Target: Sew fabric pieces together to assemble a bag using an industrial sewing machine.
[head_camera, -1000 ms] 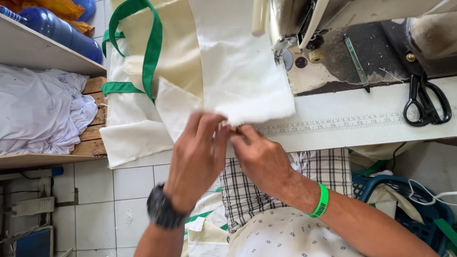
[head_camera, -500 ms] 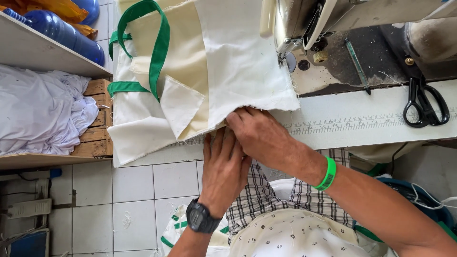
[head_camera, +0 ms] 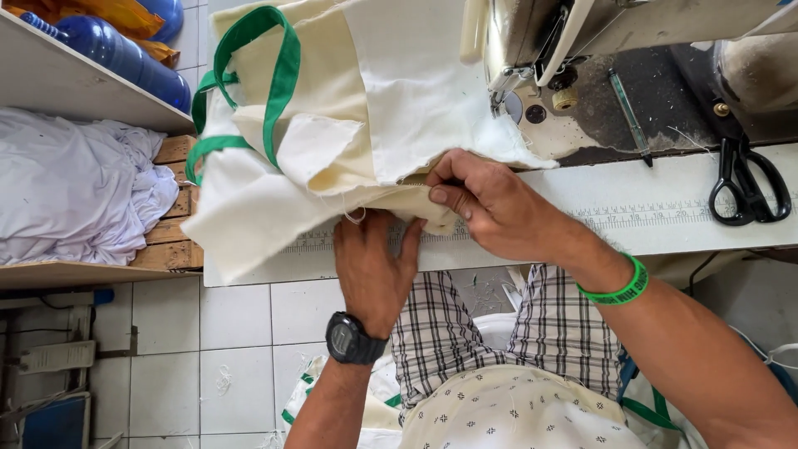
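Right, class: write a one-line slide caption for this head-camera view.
Left hand and right hand grip cream fabric beside a sewing machine.

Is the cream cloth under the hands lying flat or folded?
Folded: the cream cloth lies in overlapping layers, and the right hand pinches a doubled edge while the left hand presses beside it.
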